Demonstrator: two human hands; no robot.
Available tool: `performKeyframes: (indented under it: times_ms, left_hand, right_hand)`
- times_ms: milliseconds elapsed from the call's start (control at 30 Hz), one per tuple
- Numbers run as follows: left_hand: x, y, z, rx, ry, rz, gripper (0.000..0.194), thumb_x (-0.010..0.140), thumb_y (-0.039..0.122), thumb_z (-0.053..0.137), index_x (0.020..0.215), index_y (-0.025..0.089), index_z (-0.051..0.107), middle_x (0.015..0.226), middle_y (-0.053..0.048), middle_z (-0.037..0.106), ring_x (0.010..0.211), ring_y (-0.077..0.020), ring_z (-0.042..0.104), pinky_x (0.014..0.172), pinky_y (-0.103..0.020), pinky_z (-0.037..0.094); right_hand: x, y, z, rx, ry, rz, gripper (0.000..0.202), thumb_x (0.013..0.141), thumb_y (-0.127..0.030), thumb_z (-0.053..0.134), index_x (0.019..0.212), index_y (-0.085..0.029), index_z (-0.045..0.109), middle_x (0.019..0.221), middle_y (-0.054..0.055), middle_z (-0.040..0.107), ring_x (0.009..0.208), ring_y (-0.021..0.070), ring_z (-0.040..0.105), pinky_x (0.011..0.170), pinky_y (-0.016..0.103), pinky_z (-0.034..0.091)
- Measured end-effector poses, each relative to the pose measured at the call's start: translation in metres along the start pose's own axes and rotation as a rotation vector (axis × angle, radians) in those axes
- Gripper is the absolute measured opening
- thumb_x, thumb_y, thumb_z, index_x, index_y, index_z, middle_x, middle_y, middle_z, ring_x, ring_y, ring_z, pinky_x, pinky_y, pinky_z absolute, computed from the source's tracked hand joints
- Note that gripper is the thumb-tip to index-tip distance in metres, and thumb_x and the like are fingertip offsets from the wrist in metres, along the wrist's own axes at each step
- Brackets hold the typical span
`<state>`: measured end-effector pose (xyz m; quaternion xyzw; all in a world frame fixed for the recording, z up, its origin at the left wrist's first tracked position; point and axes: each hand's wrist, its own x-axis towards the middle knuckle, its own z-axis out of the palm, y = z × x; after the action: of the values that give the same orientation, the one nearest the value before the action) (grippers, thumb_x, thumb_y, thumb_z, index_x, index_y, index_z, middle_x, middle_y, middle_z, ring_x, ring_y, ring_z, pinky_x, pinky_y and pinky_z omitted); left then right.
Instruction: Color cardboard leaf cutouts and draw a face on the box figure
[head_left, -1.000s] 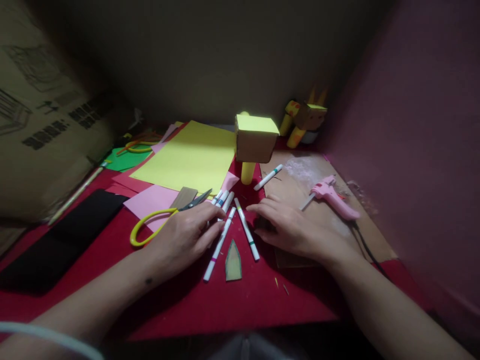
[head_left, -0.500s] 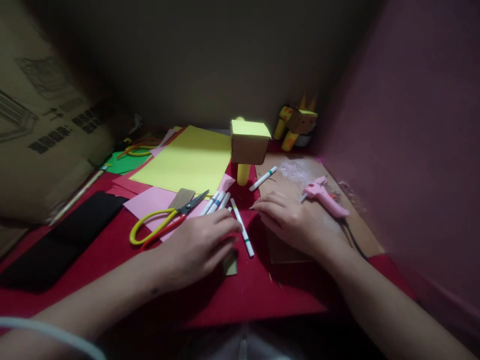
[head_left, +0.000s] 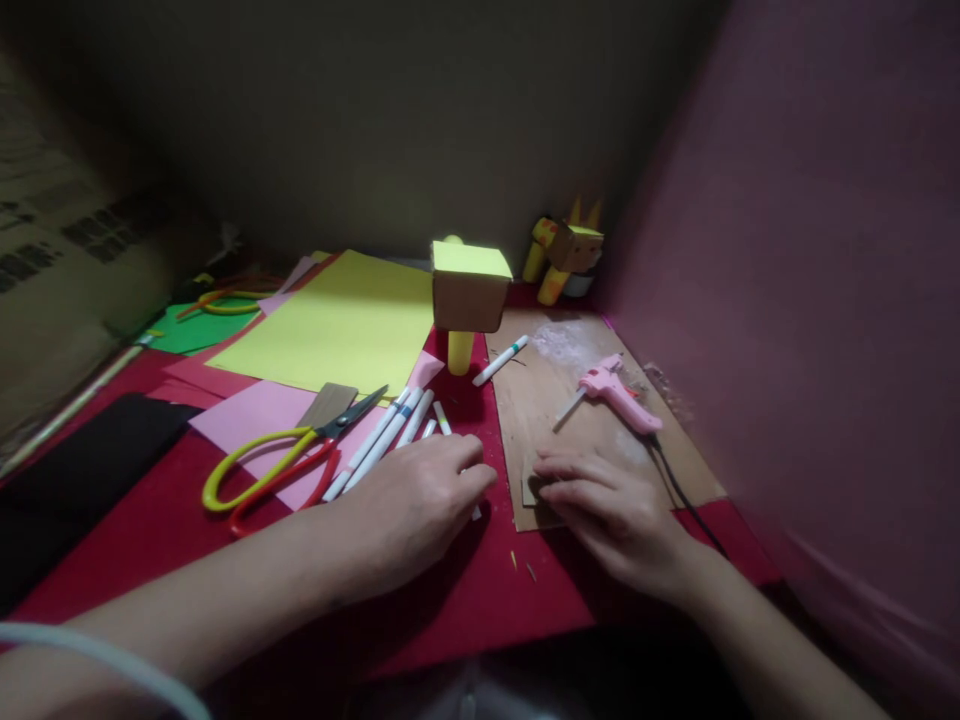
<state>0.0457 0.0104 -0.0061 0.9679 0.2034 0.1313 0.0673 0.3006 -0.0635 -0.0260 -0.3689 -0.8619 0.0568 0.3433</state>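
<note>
My left hand (head_left: 431,505) is closed over a white marker (head_left: 442,418) on the red cloth, its fingertips curled together; what they grip is mostly hidden. My right hand (head_left: 607,510) has its fingers pressed together on a small piece of cardboard (head_left: 530,488), at the near edge of the brown board (head_left: 517,440). Left of my left hand lie several white markers (head_left: 382,440) and the scissors (head_left: 330,435) with yellow and red handles. A cardboard box figure (head_left: 469,300) with a yellow top and yellow legs stands ahead. Another marker (head_left: 501,360) lies beside it.
A pink glue gun (head_left: 619,395) with a black cord rests on the board. Yellow paper (head_left: 330,325) and pink paper (head_left: 247,425) lie at the left, with a black item (head_left: 97,480) beyond. A horned cardboard figure (head_left: 574,250) stands at the back right. A pink wall borders the right.
The view has shifted to the right. My right hand has come down and nearer onto the small cardboard piece. My left hand now covers more of the loose marker; the cardboard piece beneath it is gone.
</note>
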Motion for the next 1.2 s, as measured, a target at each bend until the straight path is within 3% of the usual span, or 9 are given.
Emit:
performKeyframes:
  times_ms: [67, 233, 433, 633, 767, 867, 1000, 1100, 1200]
  left_hand:
    - [0.005, 0.004, 0.000, 0.002, 0.009, 0.020, 0.026, 0.099, 0.011, 0.044, 0.093, 0.013, 0.069, 0.086, -0.009, 0.063, 0.072, -0.0222, 0.056, 0.063, -0.035, 0.045]
    - [0.013, 0.011, 0.004, -0.005, 0.112, 0.087, 0.031, 0.097, 0.007, 0.042, 0.104, 0.010, 0.071, 0.085, -0.010, 0.067, 0.071, -0.0230, 0.059, 0.063, -0.035, 0.047]
    - [0.004, 0.003, 0.012, -0.002, 0.284, 0.095, 0.028, 0.094, 0.005, 0.044, 0.089, 0.010, 0.072, 0.075, -0.009, 0.065, 0.065, -0.0212, 0.056, 0.058, -0.034, 0.045]
    - [-0.002, -0.005, 0.009, 0.020, 0.371, 0.121, 0.028, 0.091, 0.003, 0.044, 0.090, 0.007, 0.071, 0.069, -0.009, 0.064, 0.058, -0.0198, 0.052, 0.053, -0.034, 0.043]
    - [-0.003, -0.009, 0.006, 0.004, 0.384, 0.078, 0.028, 0.091, 0.003, 0.043, 0.090, 0.009, 0.070, 0.072, -0.009, 0.065, 0.061, -0.0203, 0.056, 0.054, -0.033, 0.046]
    - [-0.005, -0.013, 0.007, -0.019, 0.399, 0.043, 0.024, 0.095, 0.005, 0.044, 0.093, 0.012, 0.068, 0.077, -0.008, 0.067, 0.065, -0.0197, 0.059, 0.057, -0.031, 0.050]
    - [-0.005, -0.015, 0.005, -0.101, 0.432, -0.010, 0.022, 0.100, 0.011, 0.043, 0.103, 0.015, 0.064, 0.088, -0.008, 0.069, 0.075, -0.0185, 0.066, 0.064, -0.029, 0.054]
    - [-0.003, -0.011, -0.001, -0.177, 0.482, -0.071, 0.021, 0.103, 0.014, 0.043, 0.117, 0.017, 0.059, 0.106, -0.009, 0.069, 0.091, -0.0189, 0.069, 0.075, -0.029, 0.057]
    - [0.003, -0.001, -0.006, -0.185, 0.509, -0.124, 0.024, 0.103, 0.018, 0.048, 0.125, 0.020, 0.054, 0.123, -0.012, 0.065, 0.114, -0.0236, 0.066, 0.090, -0.035, 0.058]
  right_hand:
    - [0.016, 0.007, -0.012, -0.068, 0.032, 0.064, 0.019, 0.098, -0.009, 0.053, 0.103, -0.018, 0.070, 0.116, 0.013, 0.075, 0.111, 0.0215, 0.072, 0.093, 0.033, 0.061]
    - [0.085, 0.056, -0.012, -0.405, -0.265, 0.370, 0.024, 0.091, -0.005, 0.058, 0.104, -0.016, 0.074, 0.113, 0.012, 0.076, 0.108, 0.0243, 0.070, 0.094, 0.035, 0.055]
    - [0.148, 0.108, 0.016, -0.479, -0.390, 0.330, 0.024, 0.094, -0.006, 0.055, 0.096, -0.016, 0.076, 0.105, 0.016, 0.075, 0.101, 0.0279, 0.065, 0.083, 0.036, 0.047]
    - [0.151, 0.121, 0.015, -0.472, -0.403, 0.224, 0.021, 0.092, -0.005, 0.057, 0.083, -0.018, 0.070, 0.091, 0.012, 0.072, 0.091, 0.0256, 0.060, 0.081, 0.036, 0.041]
    - [0.133, 0.123, -0.005, -0.426, -0.280, 0.205, 0.021, 0.085, -0.001, 0.058, 0.078, -0.020, 0.063, 0.085, 0.008, 0.068, 0.082, 0.0219, 0.057, 0.074, 0.033, 0.042]
    - [0.112, 0.112, -0.024, -0.390, -0.084, 0.223, 0.019, 0.082, -0.002, 0.059, 0.079, -0.021, 0.059, 0.085, 0.006, 0.066, 0.084, 0.0214, 0.058, 0.074, 0.033, 0.046]
    - [0.083, 0.074, -0.038, -0.306, 0.265, 0.290, 0.006, 0.097, -0.022, 0.057, 0.091, -0.022, 0.058, 0.093, 0.005, 0.062, 0.082, 0.0186, 0.060, 0.070, 0.032, 0.050]
    - [0.064, 0.041, -0.035, 0.264, 0.555, 0.470, 0.012, 0.090, -0.031, 0.072, 0.090, -0.025, 0.062, 0.078, -0.002, 0.061, 0.067, 0.0149, 0.060, 0.060, 0.029, 0.051]
    - [0.050, 0.015, -0.024, 0.569, 0.602, 0.547, 0.014, 0.083, -0.025, 0.078, 0.088, -0.025, 0.065, 0.086, 0.000, 0.067, 0.080, 0.0172, 0.067, 0.071, 0.031, 0.057]
